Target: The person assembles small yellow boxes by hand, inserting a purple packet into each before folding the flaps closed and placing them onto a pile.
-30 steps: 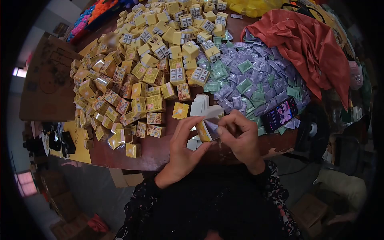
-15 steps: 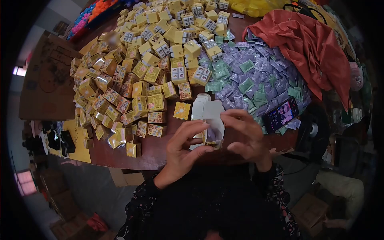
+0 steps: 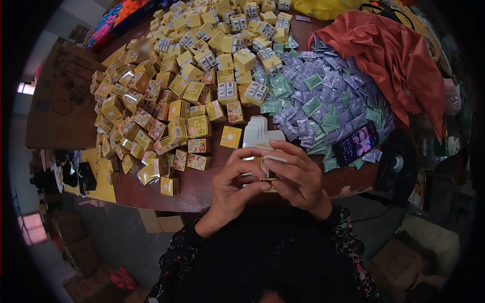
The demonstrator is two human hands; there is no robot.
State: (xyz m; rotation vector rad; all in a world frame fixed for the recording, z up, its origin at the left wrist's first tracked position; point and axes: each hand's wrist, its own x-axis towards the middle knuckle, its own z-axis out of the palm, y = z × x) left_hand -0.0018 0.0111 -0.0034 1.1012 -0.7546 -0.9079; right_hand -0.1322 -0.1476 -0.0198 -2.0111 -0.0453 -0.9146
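Observation:
A small carton (image 3: 265,169), white inside with a yellow edge showing, is held between both hands above the table's near edge. My left hand (image 3: 231,188) has its fingers and thumb closed on the carton's left side. Across from it, my right hand (image 3: 302,181) grips the right side, its fingers at a white flap. Fingers hide most of the carton. Just beyond them lie white unfolded cartons (image 3: 254,132) and a closed yellow box (image 3: 231,137) with a sunburst top. Purple and green sachets (image 3: 323,96) spread out past my right hand.
Gold printed boxes (image 3: 172,116) are heaped on the left, with yellow-and-white cubes (image 3: 207,35) behind. A lit phone (image 3: 356,145) rests on the sachets. Red cloth (image 3: 384,55) drapes over the right side. A large cardboard box (image 3: 63,96) stands at the far left.
My right hand has moved left and closed in on the carton. Its raised white flap is now tilted down under my fingers. My left hand keeps its hold.

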